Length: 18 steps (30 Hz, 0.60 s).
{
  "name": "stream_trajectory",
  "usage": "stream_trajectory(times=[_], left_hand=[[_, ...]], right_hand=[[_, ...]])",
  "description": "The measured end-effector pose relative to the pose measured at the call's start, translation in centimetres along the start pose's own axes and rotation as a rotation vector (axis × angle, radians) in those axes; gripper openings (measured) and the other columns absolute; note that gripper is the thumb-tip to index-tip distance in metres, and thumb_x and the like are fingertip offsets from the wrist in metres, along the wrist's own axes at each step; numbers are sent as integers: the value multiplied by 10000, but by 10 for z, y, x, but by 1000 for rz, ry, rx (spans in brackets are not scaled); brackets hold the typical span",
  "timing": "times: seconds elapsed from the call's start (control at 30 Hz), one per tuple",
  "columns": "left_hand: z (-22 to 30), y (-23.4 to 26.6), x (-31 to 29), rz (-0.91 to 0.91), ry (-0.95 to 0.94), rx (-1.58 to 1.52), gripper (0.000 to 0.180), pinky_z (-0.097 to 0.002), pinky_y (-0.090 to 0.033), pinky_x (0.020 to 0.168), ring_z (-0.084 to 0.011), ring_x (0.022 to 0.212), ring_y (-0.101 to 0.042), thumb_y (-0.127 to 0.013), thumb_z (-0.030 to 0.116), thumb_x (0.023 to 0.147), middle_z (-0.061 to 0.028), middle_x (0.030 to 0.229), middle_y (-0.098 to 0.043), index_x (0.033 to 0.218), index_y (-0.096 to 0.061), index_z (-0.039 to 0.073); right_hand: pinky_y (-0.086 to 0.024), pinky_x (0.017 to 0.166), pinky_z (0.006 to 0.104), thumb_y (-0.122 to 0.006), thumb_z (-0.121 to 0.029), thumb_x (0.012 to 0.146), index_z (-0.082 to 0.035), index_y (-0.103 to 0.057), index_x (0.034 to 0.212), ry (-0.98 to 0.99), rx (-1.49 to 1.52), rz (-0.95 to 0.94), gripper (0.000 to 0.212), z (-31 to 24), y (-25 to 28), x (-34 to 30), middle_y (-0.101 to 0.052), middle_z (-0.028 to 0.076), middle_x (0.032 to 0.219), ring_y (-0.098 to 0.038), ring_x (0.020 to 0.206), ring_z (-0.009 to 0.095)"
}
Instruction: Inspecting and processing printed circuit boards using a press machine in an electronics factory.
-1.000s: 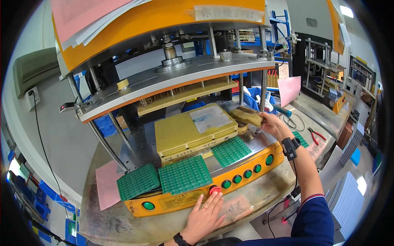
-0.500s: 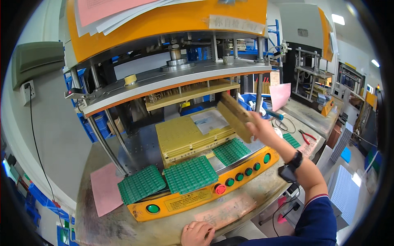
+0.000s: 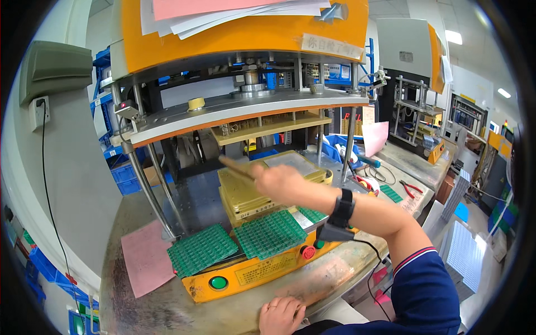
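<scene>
My right hand (image 3: 279, 183) is closed on a long tan brush-like block (image 3: 237, 168), seen nearly edge-on. It is over the yellow test fixture plate (image 3: 240, 192) in the press, and my forearm hides part of that plate. Whether the block touches the plate I cannot tell. A clear sheet (image 3: 293, 159) lies on the plate's far part. Green circuit-board panels lie along the press front: one at the left (image 3: 202, 249), overlapping ones in the middle (image 3: 271, 234), and one (image 3: 311, 214) partly behind my arm. My left hand (image 3: 282, 316) rests on the near table edge, fingers laid out, holding nothing.
Above the fixture hangs the press's upper plate (image 3: 251, 111) on steel posts (image 3: 146, 187). Below are a green button (image 3: 218, 283) and a red button (image 3: 307, 252). Pink paper (image 3: 146, 258) lies left; red-handled pliers (image 3: 411, 188) lie right. A cable (image 3: 375, 273) hangs from my wrist device.
My right hand has swung left and inward with the tan block, from the fixture's right side to over its middle. The view has shifted slightly. My left hand stays on the table edge.
</scene>
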State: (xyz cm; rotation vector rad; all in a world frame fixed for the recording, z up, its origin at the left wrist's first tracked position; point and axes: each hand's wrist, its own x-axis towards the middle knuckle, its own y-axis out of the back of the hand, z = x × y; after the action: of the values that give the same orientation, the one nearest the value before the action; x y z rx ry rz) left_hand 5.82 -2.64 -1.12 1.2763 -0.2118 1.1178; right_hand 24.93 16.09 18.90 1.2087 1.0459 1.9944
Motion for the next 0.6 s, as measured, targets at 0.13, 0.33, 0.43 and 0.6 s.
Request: stream_trajectory(times=[0.13,0.33,0.43,0.6], left_hand=[[0,0,-1,18,-27,31,129,-377,-431,738,-247,893,-584,-652,226,837,-44,948,-633,902,-630,117],[-4,-1,-5,-23,-33,24,143,-375,-432,748,-249,911,-578,-652,236,837,-48,956,-631,910,-631,115],[-3,-1,-6,-7,-31,28,143,-373,-432,750,-247,911,-578,-653,233,835,-51,960,-631,910,-632,113],[-1,-2,-1,-16,-44,-6,144,-375,-432,748,-246,912,-578,-656,229,832,-52,963,-633,911,-634,111]], right_hand=[[-551,544,411,-578,-77,812,67,-502,1144,-190,-128,26,370,43,-15,15,-663,162,682,-690,641,312],[-558,575,411,-602,-96,799,78,-531,1083,62,-89,104,340,-25,-22,36,-680,154,733,-697,689,323],[-561,583,401,-598,-92,799,85,-527,1086,38,-36,21,345,-23,-6,46,-684,155,763,-700,709,321],[-562,578,389,-577,-89,807,120,-520,1126,-167,-130,43,385,14,-16,32,-691,146,788,-704,703,294]])
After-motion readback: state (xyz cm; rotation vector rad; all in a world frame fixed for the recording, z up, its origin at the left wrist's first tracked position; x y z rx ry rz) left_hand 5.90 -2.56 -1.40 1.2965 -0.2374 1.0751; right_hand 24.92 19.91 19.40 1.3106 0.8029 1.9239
